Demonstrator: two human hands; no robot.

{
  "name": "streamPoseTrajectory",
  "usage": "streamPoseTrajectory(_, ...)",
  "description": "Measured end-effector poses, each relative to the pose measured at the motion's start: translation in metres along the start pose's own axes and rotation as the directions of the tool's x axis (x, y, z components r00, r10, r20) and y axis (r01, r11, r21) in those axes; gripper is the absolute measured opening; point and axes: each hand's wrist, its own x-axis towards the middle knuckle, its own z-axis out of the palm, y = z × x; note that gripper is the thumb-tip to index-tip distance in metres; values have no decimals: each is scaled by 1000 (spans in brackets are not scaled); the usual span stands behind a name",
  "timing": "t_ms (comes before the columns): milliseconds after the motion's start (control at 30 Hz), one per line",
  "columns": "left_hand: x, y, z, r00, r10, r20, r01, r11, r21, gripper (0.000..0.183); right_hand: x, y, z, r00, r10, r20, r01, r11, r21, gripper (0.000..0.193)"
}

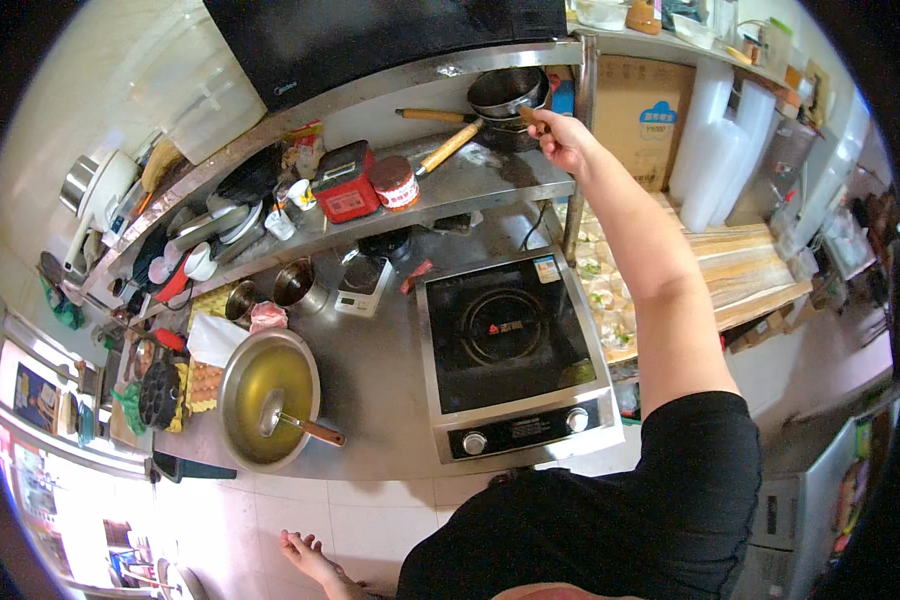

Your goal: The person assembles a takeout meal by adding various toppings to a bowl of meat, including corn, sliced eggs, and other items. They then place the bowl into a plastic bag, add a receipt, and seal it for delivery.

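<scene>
My right hand [562,143] reaches far up to the shelf and closes round the short wooden handle of a dark pan [508,88]. That pan rests on or just above other stacked pans; I cannot tell which. Two more wooden handles, a brown one [432,115] and a lighter one [448,150], stick out to the left of the stack. Low in the view, my left hand [310,562] hangs over the floor, fingers apart and holding nothing. An induction cooker [570,345] with two knobs stands on the steel counter [370,400], its black top bare.
A large steel bowl [310,365] of yellow liquid holds a wooden-handled ladle or spatula [315,430]. Behind it are a kitchen scale [363,287], steel pots and eggs [205,385]. A red box [345,185] and a round tub [394,184] sit on the shelf [490,185].
</scene>
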Motion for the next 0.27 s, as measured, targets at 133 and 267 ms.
streamPoseTrajectory(133,-3,3,5,994,51,101,-53,999,12,35,-15,2,10,995,-88,-52,92,992,83,14)
streamPoseTrajectory(267,8,-14,2,981,75,181,-81,996,27,37,-65,14,18,990,-115,88,101,984,146,16)
